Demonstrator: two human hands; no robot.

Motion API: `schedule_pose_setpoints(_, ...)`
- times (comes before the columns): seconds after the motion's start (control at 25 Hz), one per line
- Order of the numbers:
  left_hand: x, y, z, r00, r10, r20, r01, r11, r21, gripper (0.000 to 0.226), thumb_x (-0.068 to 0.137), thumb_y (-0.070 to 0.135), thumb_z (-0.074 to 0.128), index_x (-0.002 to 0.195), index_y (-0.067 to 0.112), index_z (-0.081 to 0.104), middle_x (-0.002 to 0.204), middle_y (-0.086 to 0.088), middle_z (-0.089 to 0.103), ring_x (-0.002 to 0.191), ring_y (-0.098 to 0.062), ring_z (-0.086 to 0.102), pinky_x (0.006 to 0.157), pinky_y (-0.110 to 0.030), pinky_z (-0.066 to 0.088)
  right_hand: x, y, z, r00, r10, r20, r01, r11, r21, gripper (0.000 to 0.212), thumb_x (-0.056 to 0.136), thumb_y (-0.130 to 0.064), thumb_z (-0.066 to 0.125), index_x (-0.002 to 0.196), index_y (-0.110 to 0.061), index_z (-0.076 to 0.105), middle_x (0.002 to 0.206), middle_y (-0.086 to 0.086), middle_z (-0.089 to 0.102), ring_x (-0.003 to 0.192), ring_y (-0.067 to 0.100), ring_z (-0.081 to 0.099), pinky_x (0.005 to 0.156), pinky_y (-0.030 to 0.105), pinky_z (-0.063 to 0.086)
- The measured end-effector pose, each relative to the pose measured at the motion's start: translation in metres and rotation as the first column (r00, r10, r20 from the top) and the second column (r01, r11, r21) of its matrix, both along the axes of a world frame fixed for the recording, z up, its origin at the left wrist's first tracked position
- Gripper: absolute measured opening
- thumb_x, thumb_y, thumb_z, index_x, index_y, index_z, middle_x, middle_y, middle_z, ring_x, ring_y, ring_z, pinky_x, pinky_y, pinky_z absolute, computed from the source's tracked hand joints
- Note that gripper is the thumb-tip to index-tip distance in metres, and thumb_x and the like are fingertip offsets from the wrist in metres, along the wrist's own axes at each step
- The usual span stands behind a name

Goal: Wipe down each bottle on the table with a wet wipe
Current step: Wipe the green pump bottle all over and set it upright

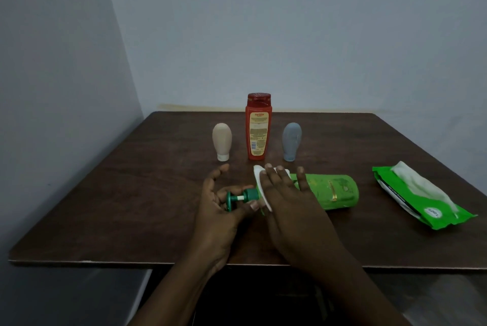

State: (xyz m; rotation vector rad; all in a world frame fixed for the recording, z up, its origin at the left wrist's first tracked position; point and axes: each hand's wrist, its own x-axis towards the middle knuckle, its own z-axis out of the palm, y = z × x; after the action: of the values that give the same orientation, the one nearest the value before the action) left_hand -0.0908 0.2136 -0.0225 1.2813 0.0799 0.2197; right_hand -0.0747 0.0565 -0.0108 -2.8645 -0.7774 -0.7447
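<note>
A green pump bottle (pixel 332 192) lies on its side on the dark wooden table (pixel 131 194), pump head pointing left. My left hand (pixel 216 209) holds the dark green pump (pixel 237 198) between thumb and fingers. My right hand (pixel 287 202) presses a white wet wipe (pixel 259 180) flat against the bottle's neck end, fingers spread. Behind stand a red bottle (pixel 259 126), a beige tube (pixel 222 141) on its cap and a grey tube (pixel 291 141) on its cap.
A green pack of wet wipes (pixel 421 196) lies at the right of the table, a wipe sticking out of its opening. Walls close off the left and the back. The table's front edge runs just below my wrists.
</note>
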Motion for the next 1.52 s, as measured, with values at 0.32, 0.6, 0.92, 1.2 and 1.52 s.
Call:
schedule_pose_setpoints(0.32, -0.001, -0.001, 0.004, 0.999, 0.017, -0.031, -0.018, 0.999, -0.042, 0.103, 0.065, -0.005, 0.085, 0.146, 0.038, 0.039, 0.106, -0.011, 0.079, 0.102, -0.029, 0.077, 0.095, -0.056, 0.059, -0.035, -0.006, -0.024, 0.997, 0.065, -0.048, -0.065, 0.998, -0.005, 0.06, 0.097, -0.031, 0.032, 0.152, -0.008, 0.028, 0.161, 0.01, 0.02, 0.151, 0.024, 0.01, 0.12, 0.048, 0.012)
schedule_pose_setpoints(0.6, -0.001, -0.001, 0.003, 1.0, -0.013, -0.022, 0.013, 0.999, -0.036, 0.115, 0.061, -0.004, 0.085, 0.152, 0.04, 0.031, 0.105, -0.014, 0.079, 0.104, -0.031, 0.076, 0.095, -0.055, 0.059, -0.01, 0.001, -0.005, 0.998, 0.038, -0.04, -0.038, 0.999, 0.002, 0.061, 0.095, -0.033, 0.027, 0.151, -0.009, 0.031, 0.159, 0.01, 0.027, 0.149, 0.025, 0.02, 0.119, 0.046, 0.007)
schedule_pose_setpoints(0.92, 0.003, -0.003, -0.004, 1.0, 0.017, -0.01, -0.018, 0.999, -0.038, 0.102, 0.071, -0.018, 0.08, 0.145, 0.039, 0.039, 0.11, -0.02, 0.076, 0.111, -0.04, 0.072, 0.101, -0.063, 0.054, 0.02, -0.054, 0.009, 0.983, -0.142, -0.119, 0.143, 0.99, 0.002, 0.054, 0.101, -0.033, 0.022, 0.155, -0.022, 0.023, 0.159, 0.002, 0.03, 0.148, 0.016, 0.021, 0.121, 0.044, -0.006)
schedule_pose_setpoints(1.2, 0.004, -0.003, -0.003, 0.999, 0.009, 0.034, -0.008, 1.0, -0.021, 0.105, 0.07, -0.022, 0.078, 0.147, 0.037, 0.037, 0.108, -0.017, 0.077, 0.105, -0.032, 0.074, 0.099, -0.058, 0.056, 0.022, -0.075, 0.019, 0.932, -0.361, -0.032, 0.359, 0.931, -0.062, 0.047, 0.09, -0.028, 0.035, 0.122, -0.008, 0.064, 0.127, 0.015, 0.064, 0.12, 0.031, 0.058, 0.115, 0.055, 0.021)
schedule_pose_setpoints(1.52, 0.002, 0.001, -0.002, 0.999, -0.026, -0.02, 0.025, 0.999, -0.045, 0.114, 0.056, -0.004, 0.086, 0.149, 0.041, 0.038, 0.109, -0.016, 0.078, 0.109, -0.037, 0.073, 0.1, -0.064, 0.054, -0.01, 0.005, 0.017, 0.985, 0.122, -0.125, -0.121, 0.993, 0.014, 0.063, 0.096, -0.033, 0.019, 0.154, -0.01, 0.022, 0.159, 0.009, 0.027, 0.149, 0.023, 0.02, 0.123, 0.044, 0.004)
